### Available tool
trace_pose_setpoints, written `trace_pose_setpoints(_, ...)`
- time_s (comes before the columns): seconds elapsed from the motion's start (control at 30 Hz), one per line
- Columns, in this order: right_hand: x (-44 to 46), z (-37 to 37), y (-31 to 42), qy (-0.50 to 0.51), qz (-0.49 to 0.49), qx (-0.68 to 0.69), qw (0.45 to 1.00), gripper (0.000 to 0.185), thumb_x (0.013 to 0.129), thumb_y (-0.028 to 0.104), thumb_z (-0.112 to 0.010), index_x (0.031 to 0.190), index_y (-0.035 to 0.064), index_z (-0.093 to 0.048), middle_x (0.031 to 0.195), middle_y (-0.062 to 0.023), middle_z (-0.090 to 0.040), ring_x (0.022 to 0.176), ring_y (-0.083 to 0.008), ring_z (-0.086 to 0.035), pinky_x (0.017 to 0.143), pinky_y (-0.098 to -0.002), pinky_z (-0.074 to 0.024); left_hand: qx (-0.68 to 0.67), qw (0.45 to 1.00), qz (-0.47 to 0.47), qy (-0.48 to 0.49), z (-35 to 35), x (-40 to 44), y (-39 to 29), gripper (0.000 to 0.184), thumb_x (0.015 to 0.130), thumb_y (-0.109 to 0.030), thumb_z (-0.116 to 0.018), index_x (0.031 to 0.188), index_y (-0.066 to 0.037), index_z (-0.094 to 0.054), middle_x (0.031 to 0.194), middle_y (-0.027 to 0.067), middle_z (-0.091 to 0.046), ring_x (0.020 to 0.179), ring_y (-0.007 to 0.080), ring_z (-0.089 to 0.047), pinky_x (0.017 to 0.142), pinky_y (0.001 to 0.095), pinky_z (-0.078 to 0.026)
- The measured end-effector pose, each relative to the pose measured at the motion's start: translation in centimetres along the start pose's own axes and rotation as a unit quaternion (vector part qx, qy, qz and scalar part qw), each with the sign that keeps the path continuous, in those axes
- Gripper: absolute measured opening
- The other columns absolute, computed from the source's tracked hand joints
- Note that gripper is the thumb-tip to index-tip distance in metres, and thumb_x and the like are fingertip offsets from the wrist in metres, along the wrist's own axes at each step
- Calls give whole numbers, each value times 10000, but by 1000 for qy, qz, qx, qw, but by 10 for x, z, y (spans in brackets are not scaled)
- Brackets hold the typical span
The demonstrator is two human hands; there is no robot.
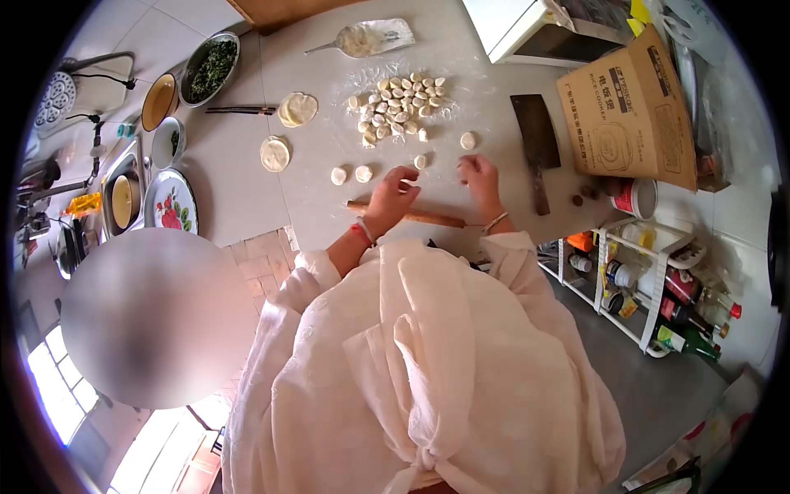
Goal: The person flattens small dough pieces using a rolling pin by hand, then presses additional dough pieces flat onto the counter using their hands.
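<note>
My left hand (391, 200) is over the near side of a rolling pin (436, 219), its thumb and fingers curved and apart with nothing seen between them. To its right, my right hand (481, 183) has its fingers curled together; whether they hold anything is hidden. Just beyond the hands lies a small dough piece (420, 162), with another dough piece (467, 141) farther right. Two flattened dough pieces (363, 174) rest left of my left hand. A cluster of small dough pieces (403, 105) sits on floured counter (329, 222). Rolled dough wrappers (276, 154) lie at the left.
A cleaver (536, 136) and a rice cooker box (621, 115) stand at the right, above a bottle rack (605, 259). A flour scoop (370, 38) lies at the back. Chopsticks (240, 110), a bowl of chopped greens (211, 70) and a floral plate (171, 204) are left.
</note>
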State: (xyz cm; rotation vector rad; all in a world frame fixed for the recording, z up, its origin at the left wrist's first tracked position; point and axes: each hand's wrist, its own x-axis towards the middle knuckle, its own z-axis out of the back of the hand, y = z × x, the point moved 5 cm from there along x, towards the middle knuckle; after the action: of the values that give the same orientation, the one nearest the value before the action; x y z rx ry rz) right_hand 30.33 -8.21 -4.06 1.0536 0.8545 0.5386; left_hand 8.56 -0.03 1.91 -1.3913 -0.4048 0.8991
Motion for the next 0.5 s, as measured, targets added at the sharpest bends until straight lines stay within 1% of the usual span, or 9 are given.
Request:
trace_pose_setpoints(0.07, 14, 14, 19, -33, 140, -219, 965, 119, 871, 145, -649, 915, 34, -652, 807, -74, -650, 751, -202, -632, 648, -399, -508, -38, 998, 55, -20, 22, -6, 19, 249, 883, -84, -653, 1111, 12, -624, 1006, 105, -693, 850, 148, -658, 770, 302, -542)
trace_pose_setpoints(0.13, 19, 12, 45, -61, 276, -433, 856, 86, 845, 132, -647, 880, 54, -635, 832, -91, -623, 811, -264, -615, 702, -454, -479, -39, 995, 64, -69, 47, -21, 36, 229, 889, -87, -644, 1095, 14, -637, 972, 104, -702, 841, 149, -659, 768, 302, -538)
trace_pose_setpoints(0.23, 21, 1, 66, -97, 253, -503, 821, 93, 818, 104, -631, 900, 71, -605, 931, -110, -577, 932, -336, -559, 769, -491, -440, -7, 988, 83, -133, 83, -51, 50, 188, 898, -81, -622, 1053, 20, -652, 897, 94, -707, 814, 150, -652, 733, 294, -528)
trace_pose_setpoints(0.27, 22, -3, 73, -116, 261, -491, 823, 132, 815, 96, -628, 938, 67, -591, 973, -119, -555, 962, -340, -545, 792, -488, -434, 12, 985, 86, -148, 92, -58, 54, 180, 897, -76, -618, 1044, 22, -655, 877, 87, -705, 798, 145, -645, 717, 287, -523)
trace_pose_setpoints(0.3, 22, -7, 80, -140, 273, -479, 822, 172, 812, 88, -625, 975, 63, -577, 1015, -127, -532, 991, -344, -532, 814, -484, -428, -46, 982, 76, -165, 97, -65, 59, 167, 898, -76, -615, 1023, 26, -655, 856, 79, -697, 763, 126, -626, 688, 281, -514)
trace_pose_setpoints(0.33, 21, -17, 85, -116, 261, -446, 848, 223, 798, 79, -632, 1005, 54, -553, 1053, -151, -534, 1004, -360, -525, 827, -492, -423, -40, 978, 87, -183, 102, -70, 64, 145, 902, -62, -610, 1009, 26, -652, 849, 73, -693, 733, 108, -608, 670, 268, -506)
trace_pose_setpoints(0.37, 19, -31, 87, -133, 299, -406, 853, 237, 788, 77, -637, 1004, 51, -542, 1066, -161, -530, 1005, -362, -521, 837, -492, -418, -60, 973, 98, -199, 104, -74, 66, 131, 908, -37, -593, 1010, 26, -647, 855, 75, -693, 739, 111, -626, 659, 260, -514)
trace_pose_setpoints(0.47, 12, -85, 97, -17, 389, -337, 857, 340, 839, 143, -637, 1151, 42, -546, 1268, -165, -510, 1204, -371, -485, 1007, -515, -370, -98, 967, 112, -208, 102, -75, 75, 151, 912, -13, -553, 1029, 32, -638, 893, 85, -702, 759, 142, -677, 655, 267, -543)
trace_pose_setpoints(0.5, 13, -100, 98, 8, 409, -366, 836, 414, 869, 204, -621, 1236, 43, -521, 1354, -159, -465, 1289, -355, -425, 1061, -527, -325, -100, 966, 114, -210, 99, -73, 67, 156, 909, -23, -550, 1022, 29, -644, 893, 88, -709, 760, 147, -683, 661, 268, -547)
